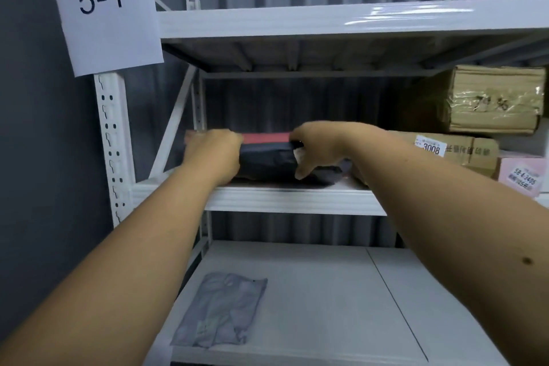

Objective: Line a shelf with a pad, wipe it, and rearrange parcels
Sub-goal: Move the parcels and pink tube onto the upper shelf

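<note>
A dark parcel (267,159) in black wrap, with a red parcel (266,137) lying on top of it, sits on the middle shelf (291,197) of a white metal rack. My left hand (215,154) grips the left end of this stack. My right hand (315,147) holds its right end, thumb down in front and fingers over the top. Another dark flat bag (329,175) lies under the stack on its right side. On the lower shelf (326,291), covered by a pale sheet, lies a grey flat mailer bag (221,313).
Cardboard boxes (493,98) are stacked at the right of the middle shelf, with a labelled box (457,151) and a pink box (521,175) below them. A paper sign reading 5-1 (101,9) hangs on the left upright. A grey wall lies behind the rack.
</note>
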